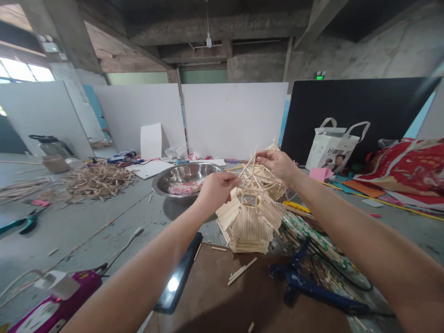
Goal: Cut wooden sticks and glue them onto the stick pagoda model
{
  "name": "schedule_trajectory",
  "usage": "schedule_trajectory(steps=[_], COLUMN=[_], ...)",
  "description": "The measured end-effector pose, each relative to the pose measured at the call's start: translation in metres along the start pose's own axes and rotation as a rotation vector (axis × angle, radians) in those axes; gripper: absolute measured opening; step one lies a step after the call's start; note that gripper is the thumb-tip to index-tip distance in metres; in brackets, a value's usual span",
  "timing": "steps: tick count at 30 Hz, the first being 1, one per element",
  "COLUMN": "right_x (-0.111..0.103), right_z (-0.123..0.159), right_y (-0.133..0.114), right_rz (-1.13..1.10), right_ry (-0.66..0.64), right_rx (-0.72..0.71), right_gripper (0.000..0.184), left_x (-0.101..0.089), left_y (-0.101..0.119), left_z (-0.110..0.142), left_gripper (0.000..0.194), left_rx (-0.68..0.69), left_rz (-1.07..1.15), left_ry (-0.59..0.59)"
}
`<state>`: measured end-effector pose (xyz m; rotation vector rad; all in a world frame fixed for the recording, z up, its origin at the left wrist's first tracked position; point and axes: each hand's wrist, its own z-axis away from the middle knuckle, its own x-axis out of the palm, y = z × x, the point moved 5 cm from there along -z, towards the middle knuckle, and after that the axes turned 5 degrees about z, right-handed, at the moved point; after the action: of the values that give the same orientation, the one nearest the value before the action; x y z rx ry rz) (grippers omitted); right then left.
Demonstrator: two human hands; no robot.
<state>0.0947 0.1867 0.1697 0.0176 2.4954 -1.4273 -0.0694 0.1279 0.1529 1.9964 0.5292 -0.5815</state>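
Observation:
A model pavilion built of thin wooden sticks point(251, 224) stands in front of me, its lower roof made of sticks laid side by side and an open stick frame point(255, 182) above. My left hand point(220, 187) is closed in a pinch at the left side of that frame, on the lower end of a slanting wooden stick point(247, 164). My right hand point(275, 163) pinches near the frame's peak, where sticks meet. Behind it, partly hidden by my right hand, is another stick-built part point(274, 182).
A steel bowl point(159, 185) with packets stands behind my left hand. A blue glue gun point(312, 284) lies at the right front. A phone point(180, 273), loose sticks point(243, 270) and a purple power strip point(58, 300) lie nearer me. A stick pile point(99, 180) is at left.

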Motion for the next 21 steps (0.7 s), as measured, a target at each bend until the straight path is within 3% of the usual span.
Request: schedule_trajectory(steps=[9,21], right_x=[0.0005,0.002], right_z=[-0.0016,-0.0023], right_y=[-0.0042,-0.0082], right_rz=[-0.036,0.001], right_ry=[0.025,0.03], right_rx=[0.009,0.038], right_gripper=[0.015,0.015], left_x=[0.0047,0.007], left_y=[0.0002,0.0014], left_z=[-0.0015,-0.003], left_gripper=[0.029,0.025], left_rx=[-0.006,-0.172], left_rz=[0.058,0.305], left_ry=[0.003,-0.157])
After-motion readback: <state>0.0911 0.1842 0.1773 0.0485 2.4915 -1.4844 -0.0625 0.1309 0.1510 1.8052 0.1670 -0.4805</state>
